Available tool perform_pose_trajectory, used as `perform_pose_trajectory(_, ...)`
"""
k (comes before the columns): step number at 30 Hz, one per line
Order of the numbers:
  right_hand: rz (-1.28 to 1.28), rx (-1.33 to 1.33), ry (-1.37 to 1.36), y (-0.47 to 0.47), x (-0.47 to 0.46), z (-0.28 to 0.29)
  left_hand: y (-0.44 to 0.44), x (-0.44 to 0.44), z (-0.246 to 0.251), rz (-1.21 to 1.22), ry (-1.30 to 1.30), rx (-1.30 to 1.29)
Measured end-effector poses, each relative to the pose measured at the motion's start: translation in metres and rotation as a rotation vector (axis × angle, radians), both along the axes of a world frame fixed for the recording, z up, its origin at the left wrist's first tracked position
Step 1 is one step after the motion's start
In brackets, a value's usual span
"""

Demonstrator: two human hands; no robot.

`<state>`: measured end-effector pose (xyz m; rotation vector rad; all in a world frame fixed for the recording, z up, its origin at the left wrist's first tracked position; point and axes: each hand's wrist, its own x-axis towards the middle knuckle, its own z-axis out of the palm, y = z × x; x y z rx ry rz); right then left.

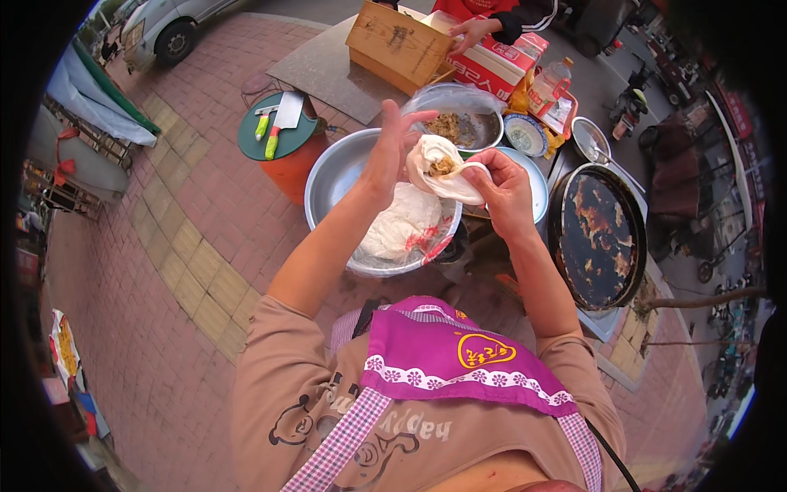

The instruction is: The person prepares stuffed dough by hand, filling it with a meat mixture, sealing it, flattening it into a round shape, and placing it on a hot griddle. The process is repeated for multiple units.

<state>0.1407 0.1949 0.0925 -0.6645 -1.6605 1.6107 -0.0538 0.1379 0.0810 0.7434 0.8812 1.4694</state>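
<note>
A piece of soft white dough (433, 150) with brown filling in its middle is held up above a large metal basin. My right hand (504, 190) pinches the dough's stretched edge between thumb and fingers. Against the dough's left side stands my left hand (388, 154), thumb and fingers raised; the contact of its lower fingers is hidden. Beneath, the metal basin (335, 166) bears a big mass of dough (403, 221) and clear plastic with red print. Just behind, a metal bowl (486, 132) partly under plastic film contains brown filling (447, 126).
A cleaver (289, 111) and a peeler (263, 123) lie on a green round lid at left. On the right is a round black pan (599, 234) with browned residue. Across the table, another person's hand (473, 34) touches a wooden box (396, 46).
</note>
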Motion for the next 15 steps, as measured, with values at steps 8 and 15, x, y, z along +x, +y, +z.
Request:
perform_pose_trajectory(8,0.087,0.555,-0.3,0.011,-0.013,-0.01,0.005,0.045,-0.065,0.029,-0.475,-0.211)
perform_pose_trajectory(15,0.083,0.581,-0.46,0.009,-0.007,0.001,-0.002,0.034,-0.062,-0.003,-0.254,-0.3)
